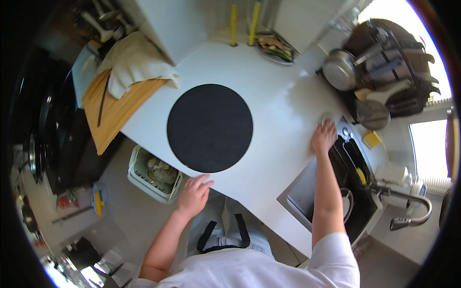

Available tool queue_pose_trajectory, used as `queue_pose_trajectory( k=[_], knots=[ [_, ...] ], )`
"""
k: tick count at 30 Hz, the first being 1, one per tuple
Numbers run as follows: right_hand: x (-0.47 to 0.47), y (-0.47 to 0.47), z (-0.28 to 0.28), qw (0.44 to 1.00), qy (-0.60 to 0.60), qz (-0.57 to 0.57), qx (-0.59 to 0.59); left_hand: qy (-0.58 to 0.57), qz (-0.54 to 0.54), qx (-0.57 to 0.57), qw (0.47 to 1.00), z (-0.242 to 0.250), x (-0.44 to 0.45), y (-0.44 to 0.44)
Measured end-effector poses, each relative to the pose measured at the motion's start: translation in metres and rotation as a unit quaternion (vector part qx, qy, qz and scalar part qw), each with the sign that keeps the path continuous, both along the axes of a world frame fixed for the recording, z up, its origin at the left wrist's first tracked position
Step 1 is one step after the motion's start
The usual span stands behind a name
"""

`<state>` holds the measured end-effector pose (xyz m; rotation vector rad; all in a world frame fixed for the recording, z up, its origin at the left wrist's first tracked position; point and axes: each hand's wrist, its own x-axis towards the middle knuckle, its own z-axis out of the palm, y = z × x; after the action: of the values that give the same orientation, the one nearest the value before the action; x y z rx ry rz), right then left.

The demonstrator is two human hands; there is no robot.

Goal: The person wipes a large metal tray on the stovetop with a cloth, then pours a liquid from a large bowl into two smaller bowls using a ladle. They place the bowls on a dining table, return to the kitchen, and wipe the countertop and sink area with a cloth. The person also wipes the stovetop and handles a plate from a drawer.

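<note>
My right hand reaches far out over the white countertop, beside the back corner of the sink. Its fingers are at a blurred, pale, see-through thing; whether they grip it I cannot tell. My left hand is at the counter's front edge, holding nothing, with its fingers loosely apart. Just beyond it lies a round black mat or board, flat on the counter.
A wooden cutting board with a cloth overhangs at left, above an open bin. A loaded dish rack, a plate of food, a sink and a faucet stand around the counter.
</note>
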<state>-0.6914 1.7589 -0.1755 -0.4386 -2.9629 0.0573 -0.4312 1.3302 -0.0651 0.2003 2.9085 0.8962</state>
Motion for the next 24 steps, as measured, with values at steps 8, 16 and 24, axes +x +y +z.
queue_pose_trajectory(
  k=[8, 16, 24],
  knots=[
    [0.212, -0.105, 0.019, 0.973, -0.010, 0.219, -0.070, -0.086, -0.009, 0.127, 0.988, -0.015, 0.079, -0.009],
    [0.057, -0.088, 0.000, 0.983, 0.057, 0.172, -0.033, -0.074, 0.016, 0.160, 0.984, -0.028, 0.115, -0.038],
    [0.183, -0.194, 0.024, 0.941, -0.028, 0.320, -0.103, -0.098, 0.005, 0.176, 0.979, -0.006, 0.107, -0.059]
  ],
)
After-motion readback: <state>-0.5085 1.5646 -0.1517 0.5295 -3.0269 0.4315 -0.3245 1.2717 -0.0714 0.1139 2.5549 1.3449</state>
